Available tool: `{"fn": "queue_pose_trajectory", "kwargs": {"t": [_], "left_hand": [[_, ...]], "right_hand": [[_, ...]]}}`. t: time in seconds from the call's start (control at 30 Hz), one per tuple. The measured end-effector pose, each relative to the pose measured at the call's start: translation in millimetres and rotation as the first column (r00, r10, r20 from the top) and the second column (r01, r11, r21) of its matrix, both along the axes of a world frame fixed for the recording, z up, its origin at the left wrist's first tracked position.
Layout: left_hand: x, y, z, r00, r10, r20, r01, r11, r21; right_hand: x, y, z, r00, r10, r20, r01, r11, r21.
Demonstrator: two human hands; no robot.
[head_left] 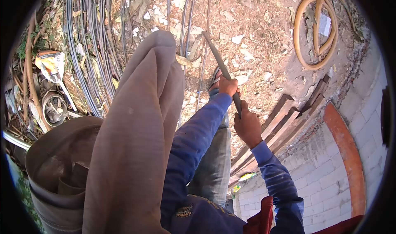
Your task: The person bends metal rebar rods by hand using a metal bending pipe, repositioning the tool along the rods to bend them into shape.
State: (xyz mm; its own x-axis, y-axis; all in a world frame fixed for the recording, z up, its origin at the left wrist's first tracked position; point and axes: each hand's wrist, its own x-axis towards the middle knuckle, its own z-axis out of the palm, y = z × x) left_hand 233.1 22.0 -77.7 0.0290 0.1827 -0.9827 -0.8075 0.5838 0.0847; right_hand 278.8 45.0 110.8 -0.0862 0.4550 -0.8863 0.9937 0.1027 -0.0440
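Observation:
A long dark-grey metal bar (221,61) slants across the middle of the head view. Its far end lies at a thin steel rod (205,54) on the ground; whether they are joined, I cannot tell. My left hand (228,87) is closed around the bar partway down. Just below it, my right hand (248,126) grips the near end, fingers wrapped round. Both arms wear blue sleeves. My bent leg (140,110) in brown trousers fills the left foreground, and a foot in a sandal (214,78) shows beside the left hand.
Several long dark rods (88,48) run along the left. At upper right lies a coiled yellow hose (299,32). Brown beams (284,120) and an orange curved board (350,159) lie near a block wall (317,172). A round container (54,109) sits at left, beside litter.

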Motion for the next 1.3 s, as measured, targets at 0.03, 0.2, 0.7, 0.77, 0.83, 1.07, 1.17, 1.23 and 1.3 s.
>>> {"fn": "queue_pose_trajectory", "kwargs": {"t": [0.03,0.2,0.7,0.77,0.83,1.07,1.17,1.23,1.3], "left_hand": [[1,-2,-3,1.000,-0.011,0.021,0.011,1.000,-0.011],[-19,-8,10,0.998,-0.047,0.031,0.048,0.999,-0.011],[-23,-37,-6,0.995,-0.099,0.014,0.099,0.995,0.028],[-31,-44,0,0.994,-0.095,0.056,0.089,0.992,0.094],[-36,-43,6,0.995,-0.084,0.045,0.078,0.989,0.123],[-25,-57,-10,0.988,-0.053,0.145,0.034,0.990,0.134],[-30,-65,-17,0.983,-0.074,0.166,0.049,0.988,0.146],[-33,-68,-18,0.984,-0.104,0.144,0.084,0.986,0.143],[-33,-64,-17,0.984,-0.146,0.101,0.129,0.980,0.151]], "right_hand": [[3,-4,-2,1.000,-0.021,-0.010,0.021,1.000,0.003],[-1,-31,-10,0.999,-0.052,-0.015,0.053,0.998,0.032],[2,-62,-29,0.969,-0.233,-0.083,0.234,0.972,0.002],[6,-80,-39,0.968,-0.238,-0.085,0.241,0.970,0.025],[4,-83,-43,0.969,-0.235,-0.081,0.238,0.971,0.027],[-1,-72,-32,0.975,-0.221,-0.009,0.221,0.975,-0.017],[-5,-91,-35,0.967,-0.255,-0.002,0.255,0.966,-0.050],[-1,-108,-42,0.960,-0.279,-0.001,0.278,0.957,-0.081],[0,-113,-58,0.966,-0.258,-0.014,0.257,0.965,-0.058]]}}
